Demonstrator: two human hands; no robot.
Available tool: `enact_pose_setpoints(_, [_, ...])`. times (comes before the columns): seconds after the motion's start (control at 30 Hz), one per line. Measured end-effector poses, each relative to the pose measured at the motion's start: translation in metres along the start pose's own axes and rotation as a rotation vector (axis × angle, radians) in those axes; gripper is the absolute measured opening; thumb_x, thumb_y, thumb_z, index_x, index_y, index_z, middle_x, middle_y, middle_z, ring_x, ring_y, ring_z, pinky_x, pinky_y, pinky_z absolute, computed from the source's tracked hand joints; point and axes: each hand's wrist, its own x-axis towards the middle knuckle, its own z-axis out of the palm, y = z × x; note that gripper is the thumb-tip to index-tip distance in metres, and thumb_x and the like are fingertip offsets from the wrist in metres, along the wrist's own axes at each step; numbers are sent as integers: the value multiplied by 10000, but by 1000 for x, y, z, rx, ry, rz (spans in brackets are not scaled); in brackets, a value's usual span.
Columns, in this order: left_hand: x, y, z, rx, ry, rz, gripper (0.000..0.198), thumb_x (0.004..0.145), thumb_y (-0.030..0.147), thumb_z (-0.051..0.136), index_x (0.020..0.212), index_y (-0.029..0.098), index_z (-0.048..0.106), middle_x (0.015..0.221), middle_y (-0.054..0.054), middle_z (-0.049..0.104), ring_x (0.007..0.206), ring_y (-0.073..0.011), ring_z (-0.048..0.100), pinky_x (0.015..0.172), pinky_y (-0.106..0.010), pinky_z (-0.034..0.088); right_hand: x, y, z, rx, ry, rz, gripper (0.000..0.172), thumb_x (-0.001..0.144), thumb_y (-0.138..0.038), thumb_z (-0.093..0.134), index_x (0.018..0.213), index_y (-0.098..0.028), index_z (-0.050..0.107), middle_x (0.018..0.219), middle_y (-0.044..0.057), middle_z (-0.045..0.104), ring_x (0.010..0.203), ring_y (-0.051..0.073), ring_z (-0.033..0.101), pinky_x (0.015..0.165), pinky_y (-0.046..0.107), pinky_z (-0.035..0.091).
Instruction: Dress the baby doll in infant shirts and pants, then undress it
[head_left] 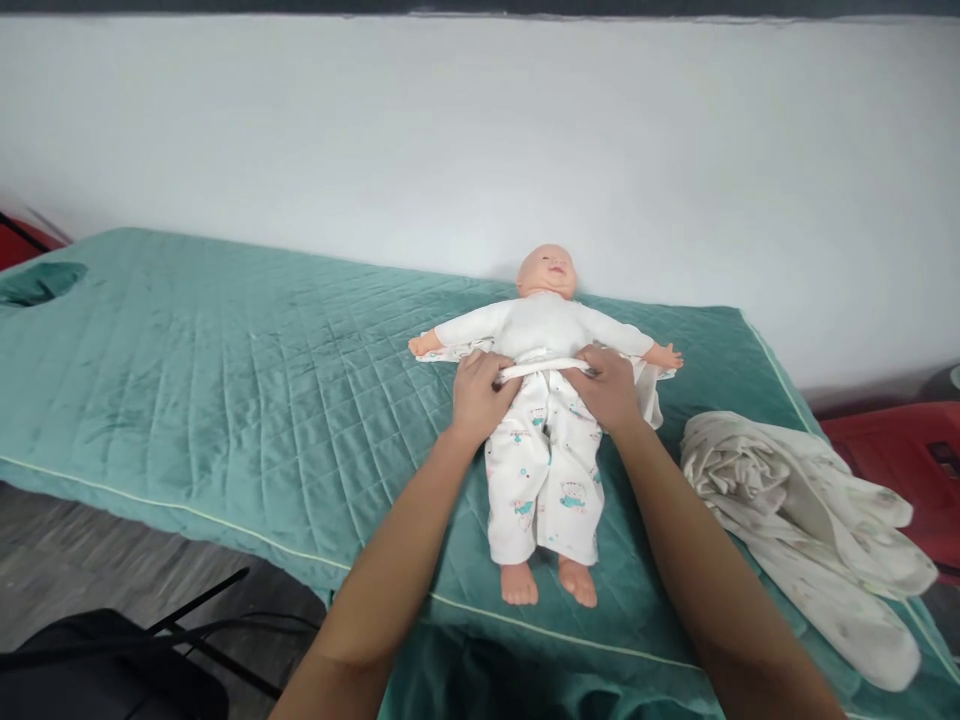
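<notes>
A baby doll (553, 272) lies on its back with both arms stretched out to the sides. It wears white printed trousers (525, 480), and its bare feet stick out below the cuffs. My left hand (481, 392) grips the trousers' waistband on the left side, fingers curled over the edge. On the right side my right hand (606, 388) holds the same waistband, which is pulled straight between the two hands at the doll's belly. A printed white garment (651, 395) lies partly under the doll's arms and back.
A crumpled white printed cloth (795, 510) rests to the right on the green quilted bed cover (225, 380). The bed stands against a white wall (337, 140). Red plastic stools (892, 470) are at the right, and a black chair (112, 660) at lower left.
</notes>
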Motion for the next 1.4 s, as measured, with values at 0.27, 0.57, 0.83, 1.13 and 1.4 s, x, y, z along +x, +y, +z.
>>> enact_pose_setpoints(0.27, [-23,12,-6,-7,15,-55,47,893,242,652,866,221,620,805,-1,674,814,-195,562,808,-356,410,0,6,1,-35,27,-80,295,812,-403,624,608,-234,493,601,-2,537,672,198,510,714,338,365])
enact_pose_setpoints(0.57, [-24,9,-7,79,-11,-63,37,923,257,617,924,232,643,897,-19,708,913,-217,585,864,-375,398,-52,-1,-13,-122,67,-98,293,883,-405,588,653,-241,509,576,3,535,648,207,519,727,341,397])
enact_pose_setpoints(0.83, [-25,7,-4,42,21,-41,86,924,252,605,996,224,643,956,-34,699,933,-219,580,873,-360,426,-63,-8,-11,-54,-30,132,349,903,-539,551,722,-240,545,671,25,605,712,233,547,676,340,360])
enact_pose_setpoints(1.13, [-19,1,0,-104,49,-90,50,891,250,635,879,214,603,961,-37,578,919,-192,554,851,-334,459,-58,-9,-11,137,-57,208,345,862,-577,597,872,-234,561,806,8,625,737,198,544,703,326,405])
enact_pose_setpoints(1.4, [-30,13,-8,-169,51,-83,157,813,159,682,721,207,564,893,-25,563,914,-187,548,856,-343,454,-55,-9,-13,136,-98,280,321,798,-535,629,861,-245,505,797,-4,593,736,195,513,715,327,395])
